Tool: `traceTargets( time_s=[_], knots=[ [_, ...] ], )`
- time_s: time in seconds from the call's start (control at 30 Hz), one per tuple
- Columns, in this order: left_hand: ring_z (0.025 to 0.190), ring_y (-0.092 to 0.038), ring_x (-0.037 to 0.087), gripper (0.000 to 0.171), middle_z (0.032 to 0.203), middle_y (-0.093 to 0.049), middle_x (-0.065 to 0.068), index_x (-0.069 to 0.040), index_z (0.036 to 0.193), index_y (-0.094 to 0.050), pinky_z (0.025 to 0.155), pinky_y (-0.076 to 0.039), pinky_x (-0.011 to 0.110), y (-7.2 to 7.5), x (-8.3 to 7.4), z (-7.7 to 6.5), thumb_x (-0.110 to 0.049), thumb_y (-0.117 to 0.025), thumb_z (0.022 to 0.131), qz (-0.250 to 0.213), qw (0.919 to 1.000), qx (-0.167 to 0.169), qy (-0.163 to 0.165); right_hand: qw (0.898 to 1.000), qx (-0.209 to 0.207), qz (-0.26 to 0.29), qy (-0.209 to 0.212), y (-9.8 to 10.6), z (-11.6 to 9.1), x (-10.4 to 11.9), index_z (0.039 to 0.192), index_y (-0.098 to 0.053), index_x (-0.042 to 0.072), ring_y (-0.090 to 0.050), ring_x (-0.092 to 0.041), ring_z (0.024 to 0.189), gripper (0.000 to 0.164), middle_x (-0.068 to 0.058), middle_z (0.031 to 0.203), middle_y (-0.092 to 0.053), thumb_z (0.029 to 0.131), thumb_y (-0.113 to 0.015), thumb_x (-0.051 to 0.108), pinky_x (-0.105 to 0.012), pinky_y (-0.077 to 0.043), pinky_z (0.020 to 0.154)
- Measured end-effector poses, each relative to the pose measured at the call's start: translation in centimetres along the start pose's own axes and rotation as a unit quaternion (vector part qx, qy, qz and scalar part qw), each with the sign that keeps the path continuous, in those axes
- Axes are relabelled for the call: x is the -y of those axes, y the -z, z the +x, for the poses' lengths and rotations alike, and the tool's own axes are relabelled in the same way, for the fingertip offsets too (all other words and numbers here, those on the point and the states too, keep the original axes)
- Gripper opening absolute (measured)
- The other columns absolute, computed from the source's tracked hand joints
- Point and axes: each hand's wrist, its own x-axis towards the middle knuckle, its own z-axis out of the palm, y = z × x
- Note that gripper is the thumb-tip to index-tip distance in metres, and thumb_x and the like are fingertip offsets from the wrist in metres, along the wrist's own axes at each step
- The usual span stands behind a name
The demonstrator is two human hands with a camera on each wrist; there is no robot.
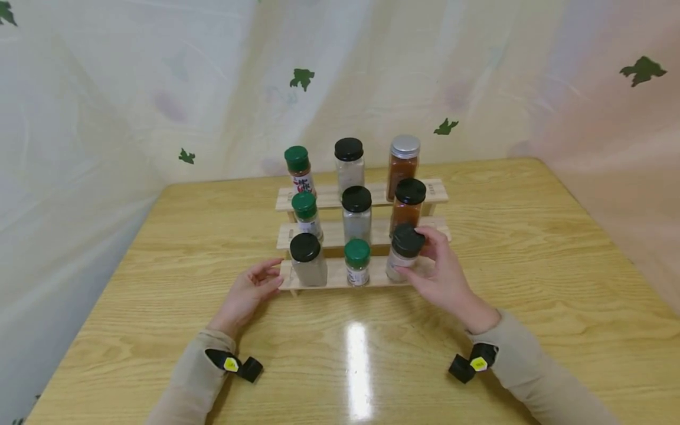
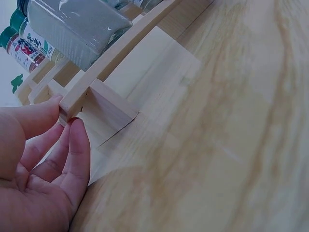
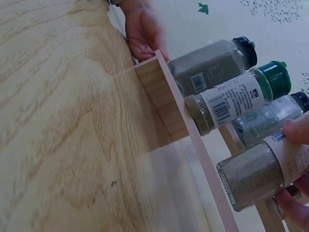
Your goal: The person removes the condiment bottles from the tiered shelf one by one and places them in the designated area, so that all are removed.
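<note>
A three-tier wooden spice rack (image 1: 374, 277) stands on the table with several jars on its steps. My left hand (image 1: 252, 295) pinches the left end of its lowest step between thumb and fingers, plainest in the left wrist view beside the wooden end (image 2: 72, 104). At the right of that step, my right hand (image 1: 443, 277) grips a black-lidded spice jar (image 1: 399, 260) by its side and lid. Greyish powder shows through this jar's (image 3: 251, 179) glass in the right wrist view, where it tilts over the step. Whether its base touches the wood I cannot tell.
Left of the held jar stand a green-capped jar (image 1: 358, 262) and a square black-lidded jar (image 1: 308, 262). An orange-brown jar (image 1: 408, 203) is close behind my right fingers. More jars fill the upper steps. A pale curtain (image 1: 223, 88) hangs behind the table (image 1: 175, 254).
</note>
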Motion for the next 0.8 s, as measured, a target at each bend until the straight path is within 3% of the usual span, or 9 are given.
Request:
traceTargets(
  time_s=[0.17,0.23,0.3,0.47,0.6,0.8],
  knots=[
    [0.081,-0.057,0.001,0.049,0.096,-0.056,-0.006,0.007,0.139,-0.038,0.074,-0.053,0.016,-0.1,0.0,0.1,0.004,-0.054,0.092,0.002,1.0000,-0.001,-0.001,0.999,-0.009,0.008,0.036,0.9,-0.1,0.0,0.123,-0.034,-0.009,-0.047,0.009,0.111,0.079,0.020,0.127,-0.043,0.058,-0.073,-0.027,-0.010,-0.042,0.091],
    [0.082,-0.057,0.001,0.049,0.097,-0.055,-0.006,0.007,0.139,-0.039,0.074,-0.053,0.016,-0.1,0.0,0.1,0.004,-0.054,0.092,0.005,1.0000,-0.003,0.000,0.998,-0.009,0.014,0.054,1.3,-0.2,-0.1,0.122,-0.033,-0.010,-0.047,0.008,0.113,0.078,0.020,0.127,-0.044,0.057,-0.072,-0.029,-0.011,-0.041,0.093],
    [0.081,-0.057,0.001,0.049,0.097,-0.055,-0.005,0.007,0.138,-0.039,0.075,-0.053,0.017,0.0,0.0,0.1,0.004,-0.054,0.092,0.005,1.0000,-0.004,0.000,0.997,-0.004,0.026,0.067,1.7,-0.2,-0.3,0.121,-0.032,-0.011,-0.047,0.007,0.114,0.071,0.024,0.128,-0.042,0.065,-0.074,-0.021,-0.011,-0.040,0.096],
    [0.083,-0.056,0.002,0.049,0.101,-0.055,-0.003,0.002,0.139,-0.040,0.076,-0.053,0.017,0.1,-0.1,0.0,-0.001,-0.056,0.093,0.022,0.9997,-0.006,0.013,0.995,-0.002,0.048,0.090,2.7,-0.5,-0.7,0.122,-0.031,-0.013,-0.050,0.006,0.112,0.061,0.022,0.128,-0.046,0.085,-0.067,0.020,-0.012,-0.040,0.098],
    [0.084,-0.056,0.002,0.048,0.103,-0.054,-0.002,0.000,0.140,-0.041,0.077,-0.052,0.017,0.2,-0.2,-0.1,-0.003,-0.056,0.094,0.035,0.9993,-0.005,0.016,0.996,-0.004,0.032,0.087,3.6,-0.9,-1.1,0.123,-0.031,-0.013,-0.051,0.008,0.111,0.067,0.022,0.128,-0.045,0.087,-0.062,0.034,-0.010,-0.040,0.097],
    [0.083,-0.056,0.001,0.049,0.098,-0.055,-0.005,0.005,0.139,-0.039,0.076,-0.053,0.017,0.1,-0.1,-0.1,0.002,-0.055,0.092,0.021,0.9998,-0.001,0.002,0.998,-0.013,0.004,0.060,5.3,-1.9,-1.6,0.125,-0.030,-0.013,-0.050,0.010,0.109,0.070,0.023,0.127,-0.046,0.085,-0.062,0.035,-0.008,-0.039,0.095]
  ],
)
